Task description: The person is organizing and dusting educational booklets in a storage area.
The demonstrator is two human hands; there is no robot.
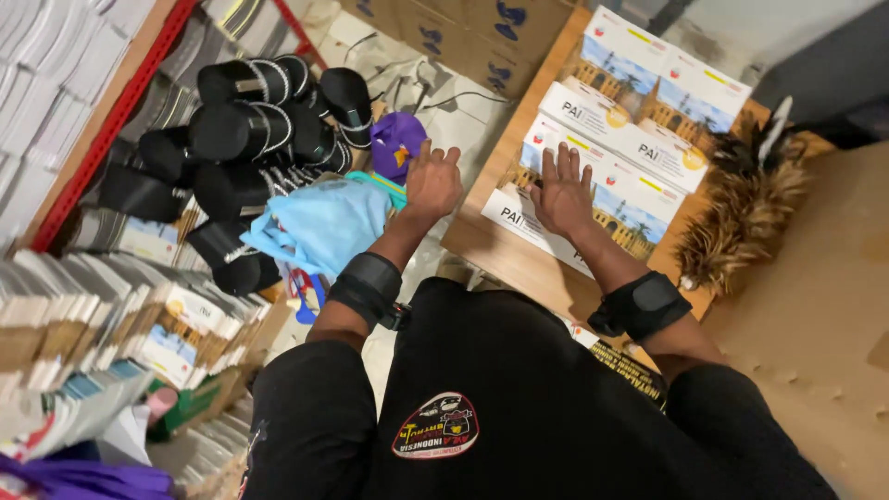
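My right hand [561, 193] lies flat, fingers spread, on a white book with a building picture on its cover [593, 199], the nearest of several like books laid out on a wooden table [505, 248]. My left hand [432, 181] hovers with fingers apart just left of the table's edge, beside a purple cap [396, 141] and above a light blue plastic bag [324, 225]. Both wrists carry black bands. Neither hand holds anything.
A heap of black round caps [231, 130] fills the left. Stacks of books [83, 324] stand at lower left and on a red-edged shelf [102, 130]. A feather duster [745, 208] lies on the table's right end. Cardboard boxes [482, 37] are behind.
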